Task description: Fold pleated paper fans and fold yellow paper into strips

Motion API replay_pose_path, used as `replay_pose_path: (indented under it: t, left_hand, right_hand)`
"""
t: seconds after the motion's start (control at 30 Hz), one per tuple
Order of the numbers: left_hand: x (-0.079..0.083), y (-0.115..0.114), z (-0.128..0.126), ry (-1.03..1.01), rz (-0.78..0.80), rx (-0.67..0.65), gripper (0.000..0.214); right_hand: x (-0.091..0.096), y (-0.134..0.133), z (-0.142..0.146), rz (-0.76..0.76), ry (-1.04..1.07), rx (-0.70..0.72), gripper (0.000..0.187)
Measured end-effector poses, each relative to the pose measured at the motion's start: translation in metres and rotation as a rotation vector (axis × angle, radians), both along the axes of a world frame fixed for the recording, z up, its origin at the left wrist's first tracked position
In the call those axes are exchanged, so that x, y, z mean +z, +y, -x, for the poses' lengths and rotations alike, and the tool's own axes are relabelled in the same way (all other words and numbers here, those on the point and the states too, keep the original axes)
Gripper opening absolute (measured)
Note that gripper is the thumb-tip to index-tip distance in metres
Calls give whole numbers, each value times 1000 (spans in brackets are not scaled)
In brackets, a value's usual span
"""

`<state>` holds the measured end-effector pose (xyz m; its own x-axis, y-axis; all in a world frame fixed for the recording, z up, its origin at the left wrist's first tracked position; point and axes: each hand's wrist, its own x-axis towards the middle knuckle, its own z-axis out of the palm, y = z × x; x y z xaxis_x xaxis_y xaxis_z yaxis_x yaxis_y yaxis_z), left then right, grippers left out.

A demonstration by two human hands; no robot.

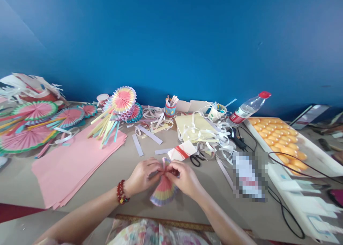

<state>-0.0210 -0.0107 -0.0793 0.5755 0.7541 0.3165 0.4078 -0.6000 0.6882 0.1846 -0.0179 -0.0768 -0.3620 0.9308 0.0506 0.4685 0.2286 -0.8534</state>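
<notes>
Near the table's front edge I hold a pleated paper fan (164, 195), striped pink, yellow and lilac. My left hand (143, 175) pinches it at its narrow middle, fingertips together. From the other side my right hand (184, 177) grips the same spot, its fingers curled. The fan's wide part spreads below my fingers, and a smaller pleated part sticks up above them. Just beyond my hands lies a white packet with red bands (182, 151). Black-handled scissors (197, 161) rest close to my right hand.
Pink paper sheets (77, 166) lie left, with finished paper fans (34, 111) behind them. Paper strips (198, 128), a pen cup (170, 111) and a plastic bottle (249, 109) stand towards the blue wall. At right are a tray of orange oval pieces (252, 120), cables and a power strip (292, 198).
</notes>
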Motion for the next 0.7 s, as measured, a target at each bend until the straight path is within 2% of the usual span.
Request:
replay_pose_path:
  t: [0.3,0.53,0.7]
  left_hand:
    - [-14,0,5,146,-321,33,22]
    - [-21,3,7,77,-384,40,15]
    - [-23,5,8,49,-424,47,18]
  right_hand:
    - [-2,-1,4,6,58,-7,12]
    - [-1,-1,3,100,134,1,8]
    - [-5,0,4,161,171,5,6]
